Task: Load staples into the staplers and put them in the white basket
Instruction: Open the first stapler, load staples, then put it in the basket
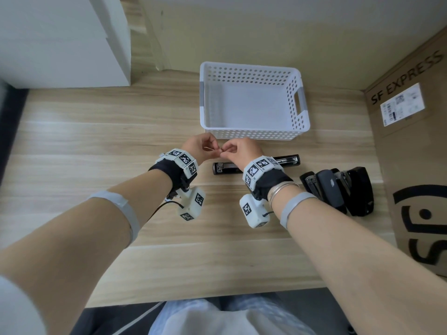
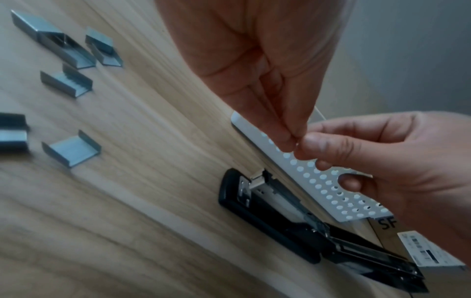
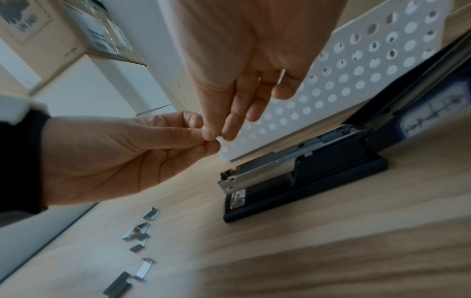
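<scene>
Both hands meet just in front of the white basket (image 1: 254, 135), above an opened black stapler (image 1: 227, 168) that lies flat on the table. My left hand (image 1: 209, 148) and right hand (image 1: 226, 152) pinch the same thin small piece between their fingertips. It looks like a staple strip but is mostly hidden by the fingers. The left wrist view shows the left hand (image 2: 290, 141) touching tips with the right hand (image 2: 313, 147) over the stapler (image 2: 267, 211), whose metal staple channel is exposed. Several loose staple strips (image 2: 74, 149) lie on the wood to the left. The basket holds nothing.
Other black staplers (image 1: 338, 189) are grouped at the right, beside a cardboard box (image 1: 416, 165) that borders the table's right side. A white cabinet (image 1: 60, 44) stands at the back left. The loose staple strips (image 3: 139, 231) lie near the stapler's (image 3: 305, 171) front end.
</scene>
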{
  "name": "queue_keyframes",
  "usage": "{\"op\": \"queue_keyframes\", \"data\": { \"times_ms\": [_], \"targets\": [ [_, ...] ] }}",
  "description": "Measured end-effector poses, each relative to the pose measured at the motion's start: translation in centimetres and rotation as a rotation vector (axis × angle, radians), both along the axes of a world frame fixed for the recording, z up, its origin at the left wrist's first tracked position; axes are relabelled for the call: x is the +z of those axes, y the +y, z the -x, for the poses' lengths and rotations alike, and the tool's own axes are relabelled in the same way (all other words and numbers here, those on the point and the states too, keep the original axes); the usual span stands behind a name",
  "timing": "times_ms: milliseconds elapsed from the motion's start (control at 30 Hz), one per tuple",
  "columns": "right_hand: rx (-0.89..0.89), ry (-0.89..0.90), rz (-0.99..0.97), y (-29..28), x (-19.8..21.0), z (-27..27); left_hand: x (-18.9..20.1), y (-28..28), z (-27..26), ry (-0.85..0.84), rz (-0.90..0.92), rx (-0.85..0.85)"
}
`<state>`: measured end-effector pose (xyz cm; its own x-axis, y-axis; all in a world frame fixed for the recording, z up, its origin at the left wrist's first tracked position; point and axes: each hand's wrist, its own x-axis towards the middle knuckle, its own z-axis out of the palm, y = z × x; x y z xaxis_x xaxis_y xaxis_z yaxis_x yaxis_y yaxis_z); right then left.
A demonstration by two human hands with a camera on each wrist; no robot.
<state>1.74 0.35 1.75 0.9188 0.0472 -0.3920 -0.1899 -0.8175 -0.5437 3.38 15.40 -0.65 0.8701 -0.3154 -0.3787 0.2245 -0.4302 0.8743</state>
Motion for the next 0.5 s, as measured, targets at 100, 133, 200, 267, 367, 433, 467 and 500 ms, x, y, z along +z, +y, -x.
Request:
{"op": "queue_keyframes", "data": {
  "times_ms": [100,133,200,267,367,433,467,500],
  "targets": [
    [0.116,-0.033,0.12,-0.3,-0.1,0.1,-0.1,0.0,0.4,-0.017,-0.107,-0.049],
    [0.164,-0.031,0.166,-0.3,-0.2,0.2,-0.3,0.0,0.6,-0.036,-0.154,-0.07],
    [0.25,-0.017,0.238,-0.4,-0.4,0.4,-0.5,0.0,0.9,-0.052,-0.241,-0.138],
    [0.29,-0.015,0.274,-0.4,-0.5,0.6,-0.6,-0.2,1.2,-0.064,-0.36,-0.23],
    [0.323,-0.013,0.292,0.0,-0.9,0.8,-0.5,-0.3,1.4,-0.088,-0.461,-0.31],
    [0.326,-0.003,0.305,0.3,-1.2,0.8,-0.5,-0.3,1.4,-0.113,-0.53,-0.35],
    [0.322,0.001,0.308,0.5,-1.2,0.8,-0.6,-0.4,1.4,-0.121,-0.554,-0.367],
    [0.322,0.0,0.306,0.6,-1.3,0.8,-0.6,-0.4,1.5,-0.125,-0.573,-0.382]
  ]
}}
